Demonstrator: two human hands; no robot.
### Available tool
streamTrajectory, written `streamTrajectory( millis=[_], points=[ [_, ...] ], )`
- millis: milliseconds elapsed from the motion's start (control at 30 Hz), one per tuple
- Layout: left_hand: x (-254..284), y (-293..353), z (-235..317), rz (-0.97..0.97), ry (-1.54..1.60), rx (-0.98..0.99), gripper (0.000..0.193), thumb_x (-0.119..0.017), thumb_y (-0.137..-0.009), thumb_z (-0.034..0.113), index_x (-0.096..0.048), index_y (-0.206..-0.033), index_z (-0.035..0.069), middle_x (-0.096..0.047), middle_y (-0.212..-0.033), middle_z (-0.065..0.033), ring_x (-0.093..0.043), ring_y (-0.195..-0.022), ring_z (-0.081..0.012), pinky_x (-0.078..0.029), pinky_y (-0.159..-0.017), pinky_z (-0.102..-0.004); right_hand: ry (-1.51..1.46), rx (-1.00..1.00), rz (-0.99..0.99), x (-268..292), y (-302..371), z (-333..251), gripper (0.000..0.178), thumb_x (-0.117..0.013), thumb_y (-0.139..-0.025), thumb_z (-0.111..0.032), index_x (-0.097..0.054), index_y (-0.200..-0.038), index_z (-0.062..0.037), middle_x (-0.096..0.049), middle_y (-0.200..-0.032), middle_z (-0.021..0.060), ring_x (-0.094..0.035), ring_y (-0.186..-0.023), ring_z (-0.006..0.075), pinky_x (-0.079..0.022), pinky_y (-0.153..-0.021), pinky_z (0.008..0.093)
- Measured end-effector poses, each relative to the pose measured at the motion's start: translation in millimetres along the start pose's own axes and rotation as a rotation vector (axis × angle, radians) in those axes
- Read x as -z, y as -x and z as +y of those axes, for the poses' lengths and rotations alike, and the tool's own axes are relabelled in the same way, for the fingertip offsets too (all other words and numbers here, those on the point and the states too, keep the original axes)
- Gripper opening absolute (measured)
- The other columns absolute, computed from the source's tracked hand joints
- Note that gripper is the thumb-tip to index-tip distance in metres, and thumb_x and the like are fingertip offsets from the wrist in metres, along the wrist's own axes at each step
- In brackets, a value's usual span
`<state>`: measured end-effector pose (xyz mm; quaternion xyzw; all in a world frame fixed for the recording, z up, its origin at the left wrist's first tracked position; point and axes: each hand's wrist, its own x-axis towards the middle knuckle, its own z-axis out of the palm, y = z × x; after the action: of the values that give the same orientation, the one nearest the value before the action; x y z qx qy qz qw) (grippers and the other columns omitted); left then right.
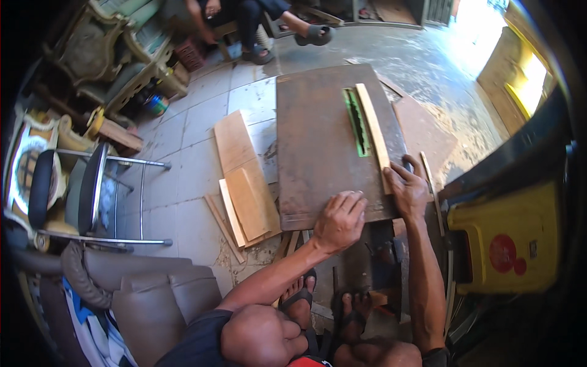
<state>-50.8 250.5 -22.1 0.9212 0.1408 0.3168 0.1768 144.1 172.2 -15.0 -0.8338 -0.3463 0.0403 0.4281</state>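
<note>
A brown tabletop point(318, 147) stands in front of me, with a long dark slot point(358, 125) edged in green cut into its right half. Just right of the slot lies a narrow pale wooden strip point(374, 131), running lengthwise. My right hand point(408, 188) is closed on the strip's near end, by the table's right edge. A small dark piece shows beside its fingers. At the near edge of the tabletop, my left hand point(340, 221) has its fingers curled together. Whatever lies under those fingers is hidden.
Flat boards point(247, 196) lie on the tiled floor left of the table. A yellow plastic stool point(507, 244) stands at right, a metal-framed chair point(92, 189) at left. A brown cushioned seat point(150, 300) is at lower left. Another person point(244, 24) sits at the back.
</note>
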Motion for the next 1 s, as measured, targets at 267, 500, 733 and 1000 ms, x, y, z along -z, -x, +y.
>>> streamTrajectory(
  millis=[267,500,733,1000],
  points=[
    [0.4,5.1,-3.0,-0.001,0.026,0.008,0.029,-0.069,-0.088,0.009,-0.071,-0.115,-0.002,-0.067,-0.123,-0.0170,-0.062,-0.117,-0.0340,-0.051,-0.102,-0.0441,0.015,0.034,0.005,1.8,0.2,-3.9,0.040,-0.079,-0.092,-0.041,-0.081,-0.120,-0.0114,-0.064,-0.140,0.0177,-0.064,-0.125,0.0363,-0.050,-0.106,0.0426],
    [0.6,4.5,-1.5,0.009,0.039,0.000,0.029,-0.069,-0.087,0.009,-0.072,-0.114,-0.002,-0.067,-0.122,-0.0160,-0.063,-0.117,-0.0332,-0.051,-0.101,-0.0440,0.035,0.046,0.001,4.2,-0.3,-3.6,0.040,-0.080,-0.092,-0.040,-0.081,-0.119,-0.0112,-0.064,-0.140,0.0174,-0.064,-0.124,0.0358,-0.051,-0.105,0.0423],
    [1.3,1.3,-0.1,0.026,0.037,0.001,0.026,-0.069,-0.087,0.008,-0.071,-0.111,-0.001,-0.068,-0.119,-0.0153,-0.063,-0.115,-0.0326,-0.051,-0.100,-0.0439,0.010,0.038,0.021,-0.2,-0.5,1.0,0.038,-0.079,-0.092,-0.041,-0.082,-0.117,-0.0118,-0.064,-0.139,0.0185,-0.062,-0.126,0.0357,-0.050,-0.107,0.0429],
    [5.1,-0.7,2.3,0.001,0.029,-0.002,0.026,-0.067,-0.088,0.006,-0.071,-0.112,-0.001,-0.068,-0.119,-0.0161,-0.063,-0.114,-0.0336,-0.051,-0.101,-0.0444,0.022,-0.032,-0.021,2.1,0.8,-4.2,0.039,-0.076,-0.092,-0.043,-0.082,-0.119,-0.0158,-0.062,-0.143,0.0194,-0.059,-0.130,0.0373,-0.046,-0.111,0.0438]
  ],
)
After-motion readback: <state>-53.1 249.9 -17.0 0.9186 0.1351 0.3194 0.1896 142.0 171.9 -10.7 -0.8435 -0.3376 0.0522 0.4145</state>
